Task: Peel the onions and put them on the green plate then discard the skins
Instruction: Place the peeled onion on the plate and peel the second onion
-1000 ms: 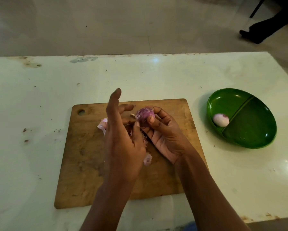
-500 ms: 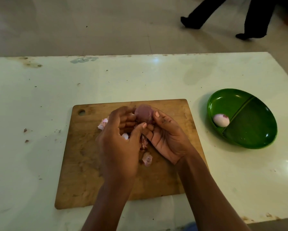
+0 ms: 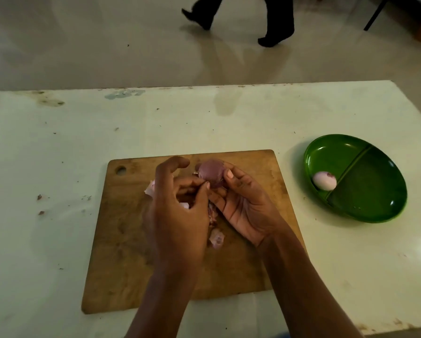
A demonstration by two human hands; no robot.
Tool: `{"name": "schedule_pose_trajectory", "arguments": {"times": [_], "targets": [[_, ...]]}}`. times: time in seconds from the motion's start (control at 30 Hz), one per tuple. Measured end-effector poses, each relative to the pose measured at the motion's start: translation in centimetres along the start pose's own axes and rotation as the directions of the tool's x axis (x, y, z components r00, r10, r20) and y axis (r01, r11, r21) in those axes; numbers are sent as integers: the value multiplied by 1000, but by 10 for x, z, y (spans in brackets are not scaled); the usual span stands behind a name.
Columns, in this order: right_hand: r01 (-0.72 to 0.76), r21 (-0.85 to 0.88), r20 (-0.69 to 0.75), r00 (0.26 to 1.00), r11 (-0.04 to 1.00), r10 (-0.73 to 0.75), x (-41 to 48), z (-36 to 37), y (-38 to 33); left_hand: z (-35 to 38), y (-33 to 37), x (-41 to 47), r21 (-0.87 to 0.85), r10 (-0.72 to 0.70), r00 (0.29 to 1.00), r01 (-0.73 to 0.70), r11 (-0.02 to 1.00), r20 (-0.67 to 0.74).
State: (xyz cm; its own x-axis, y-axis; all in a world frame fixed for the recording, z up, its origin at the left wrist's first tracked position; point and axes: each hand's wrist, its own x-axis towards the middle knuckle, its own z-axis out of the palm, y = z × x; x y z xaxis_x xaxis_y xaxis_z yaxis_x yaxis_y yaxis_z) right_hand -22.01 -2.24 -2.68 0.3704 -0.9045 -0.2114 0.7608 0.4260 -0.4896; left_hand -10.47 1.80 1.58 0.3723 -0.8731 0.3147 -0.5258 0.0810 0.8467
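Head view: over the far half of the wooden cutting board (image 3: 121,240), the right hand (image 3: 243,206) grips a purple onion (image 3: 211,173) between thumb and curled fingers. The left hand (image 3: 177,215) pinches at the onion's left side with thumb and fingertips, its index finger crooked apart from the others. Loose skins (image 3: 216,237) lie on the board beneath the hands. Right of the board, apart from it, the green plate (image 3: 375,203) holds one peeled onion (image 3: 324,181) in its left compartment.

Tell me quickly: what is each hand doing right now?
Left hand: curled, thumb and fingertip pinching skin at the edge of the onion.
Right hand: grip closed round the onion.
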Motion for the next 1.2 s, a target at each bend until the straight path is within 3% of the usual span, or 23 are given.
{"name": "schedule_pose_trajectory", "arguments": {"times": [0.23, 0.4, 0.6, 0.8, 1.07, 1.2], "targets": [[31, 3, -22, 999, 1000, -31, 2, 0, 0, 3, -2, -3, -118, -50, 999, 48, 992, -12], [-5, 0, -8, 1000, 1000, 5, 1, 1, 0, 1, 3, -2, -194, -163, 982, 179, 965, 95], [-54, 24, 60, 997, 998, 52, -1, 2, 0, 2, 1, -1, -171, -139, 990, 137, 976, -1], [-46, 18, 39, 998, 999, 45, -2, 2, 0, 2, -1, -1, -101, -66, 997, 61, 993, -44], [-27, -2, 57, 998, 1000, 28, -1, 2, 1, 3, 2, -3, -200, -143, 987, 156, 967, 76], [-17, 66, -8, 1000, 998, 17, 0, 1, -2, 1, 3, -2, -257, -211, 976, 217, 942, 52]]}}
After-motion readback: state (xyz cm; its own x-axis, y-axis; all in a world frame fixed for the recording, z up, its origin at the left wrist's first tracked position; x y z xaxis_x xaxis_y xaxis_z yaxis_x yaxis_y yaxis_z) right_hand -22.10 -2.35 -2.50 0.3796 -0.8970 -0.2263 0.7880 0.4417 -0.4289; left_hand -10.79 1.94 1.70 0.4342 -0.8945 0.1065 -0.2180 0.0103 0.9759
